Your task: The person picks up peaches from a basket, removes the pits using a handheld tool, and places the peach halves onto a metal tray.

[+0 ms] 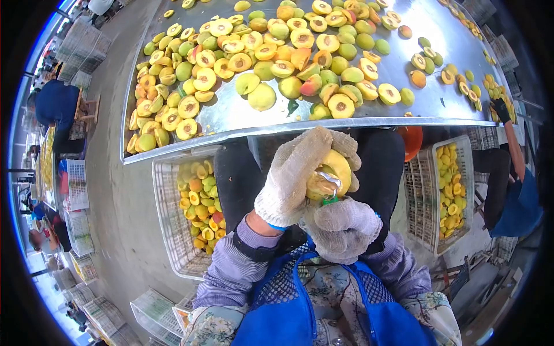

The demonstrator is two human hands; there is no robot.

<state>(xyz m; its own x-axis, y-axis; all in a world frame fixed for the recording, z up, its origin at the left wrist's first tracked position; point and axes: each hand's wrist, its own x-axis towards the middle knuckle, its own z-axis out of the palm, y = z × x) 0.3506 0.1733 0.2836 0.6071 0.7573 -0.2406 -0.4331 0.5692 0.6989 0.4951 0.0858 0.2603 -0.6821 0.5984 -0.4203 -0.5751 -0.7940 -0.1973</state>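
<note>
Both my hands wear off-white knit gloves and meet over my lap, just below the table's front edge. My left hand (295, 170) wraps closed around a yellow peach half (340, 164), with its fingers over the top and far side. My right hand (345, 228) is closed on a pitting tool (330, 200), of which a bit of green handle and a curved metal blade show. The blade lies against the cut side of the peach. Much of the tool's handle is hidden inside the glove.
Cut peach halves (262, 52) are heaped on the metal table (231, 109) ahead. A crate (164, 219) of peach halves stands left of my legs, another crate (421, 196) to the right. A co-worker (519, 196) in blue sits at the far right. An orange bucket (411, 141) is under the edge.
</note>
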